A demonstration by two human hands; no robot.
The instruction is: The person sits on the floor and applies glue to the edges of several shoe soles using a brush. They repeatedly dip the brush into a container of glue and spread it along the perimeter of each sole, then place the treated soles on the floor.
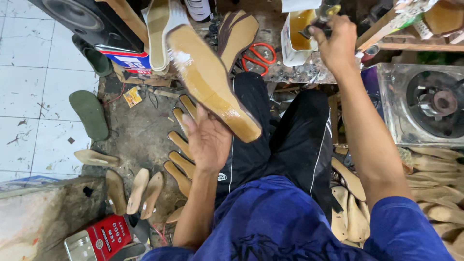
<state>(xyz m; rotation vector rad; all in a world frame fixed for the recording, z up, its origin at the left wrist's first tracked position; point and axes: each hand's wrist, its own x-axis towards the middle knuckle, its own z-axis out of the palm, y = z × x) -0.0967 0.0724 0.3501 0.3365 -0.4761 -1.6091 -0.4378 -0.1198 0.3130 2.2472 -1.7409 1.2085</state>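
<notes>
The left hand (209, 139) holds a tan shoe sole (212, 82) from beneath, fingers closed round its lower edge, the glossy face tilted up over the lap. The right hand (336, 46) reaches to the bench (290, 72), gripping a small brush (323, 15) at an open glue carton (297, 31). Red scissors (258, 55) lie just beside it. More soles (140, 191) are scattered on the floor.

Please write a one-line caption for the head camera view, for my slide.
Left hand holds up a glossy tan shoe sole while right hand reaches to a glue container on the workbench.
</notes>
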